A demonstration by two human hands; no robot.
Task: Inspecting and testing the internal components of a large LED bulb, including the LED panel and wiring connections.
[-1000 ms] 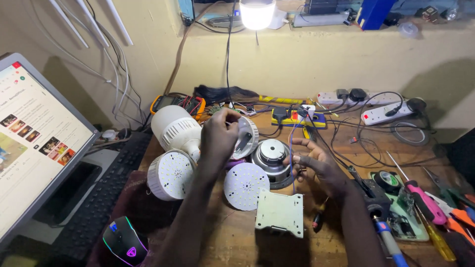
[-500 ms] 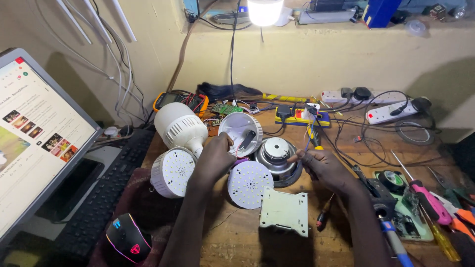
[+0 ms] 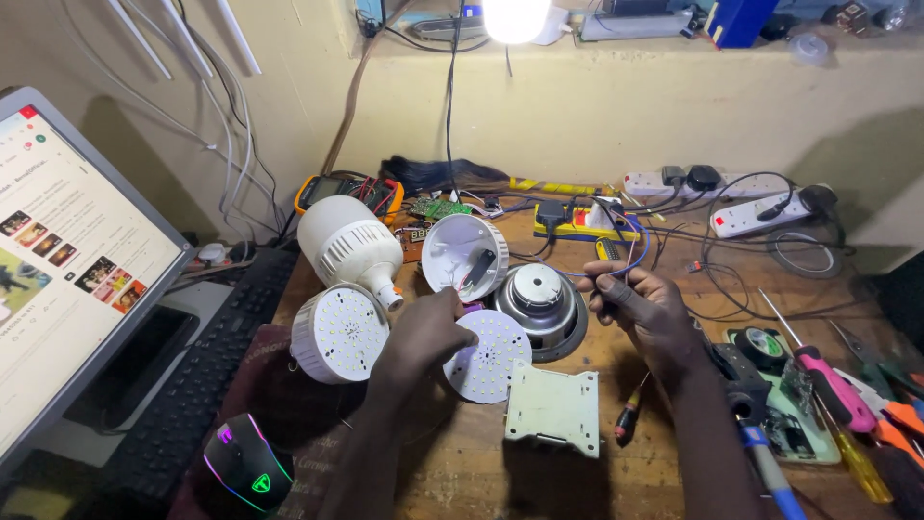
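My left hand (image 3: 425,334) rests on the wooden bench and grips the near edge of a loose round white LED board (image 3: 491,358). Just behind it an open white bulb shell (image 3: 464,252) lies tilted, with a round metal heat sink (image 3: 541,303) to its right. Right of the heat sink, my right hand (image 3: 643,306) pinches thin blue and red wires (image 3: 628,267) between thumb and fingers. To the left lie a large white bulb body (image 3: 346,243) and a second LED disc in its housing (image 3: 339,334).
A pale metal plate (image 3: 554,409) and a small screwdriver (image 3: 626,420) lie in front. Screwdrivers (image 3: 830,387), a tape roll (image 3: 765,347) and a soldering iron (image 3: 762,453) crowd the right. A monitor (image 3: 67,260), keyboard (image 3: 192,380) and mouse (image 3: 246,468) fill the left; power strips (image 3: 760,214) and a multimeter (image 3: 332,190) sit behind.
My left hand has come down from the open bulb shell onto the loose LED board. My right hand has shifted right and up to the thin wires.
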